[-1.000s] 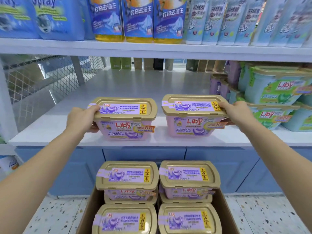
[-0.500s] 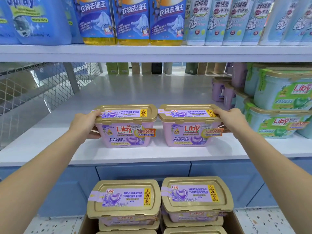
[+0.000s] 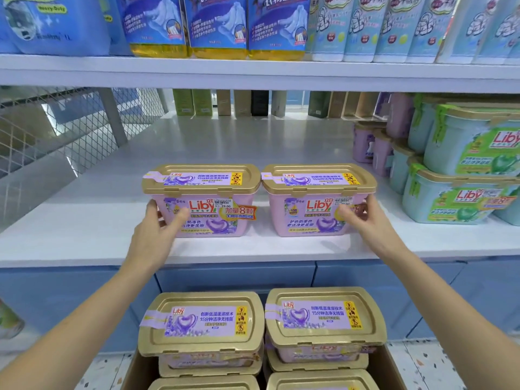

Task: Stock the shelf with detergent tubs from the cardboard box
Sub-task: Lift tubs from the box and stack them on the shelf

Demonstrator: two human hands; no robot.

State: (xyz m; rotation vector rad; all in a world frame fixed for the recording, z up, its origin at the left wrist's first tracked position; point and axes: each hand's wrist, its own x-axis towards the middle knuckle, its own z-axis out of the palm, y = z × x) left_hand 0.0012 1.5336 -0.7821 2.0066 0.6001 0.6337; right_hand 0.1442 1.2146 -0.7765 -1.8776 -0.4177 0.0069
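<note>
Two pink Liby detergent tubs with gold lids stand side by side on the white shelf [image 3: 84, 226], near its front edge. My left hand [image 3: 157, 232] wraps the front left corner of the left tub [image 3: 208, 190], thumb on its face. My right hand [image 3: 363, 220] grips the front right corner of the right tub [image 3: 315, 187] the same way. Below, the open cardboard box [image 3: 394, 370] on the floor holds several more of these tubs in two stacks, topped by one on the left [image 3: 202, 322] and one on the right [image 3: 323, 316].
Green Liby tubs [image 3: 461, 198] are stacked at the shelf's right, with purple tubs [image 3: 365, 142] behind them. Wire mesh [image 3: 56, 128] closes the left side. The shelf above [image 3: 253, 71] carries bottles and pouches. Small boxes line the back.
Both tubs went deeper onto the shelf and now rest on it. My hands slid from the lids' outer edges down to the tubs' front corners.
</note>
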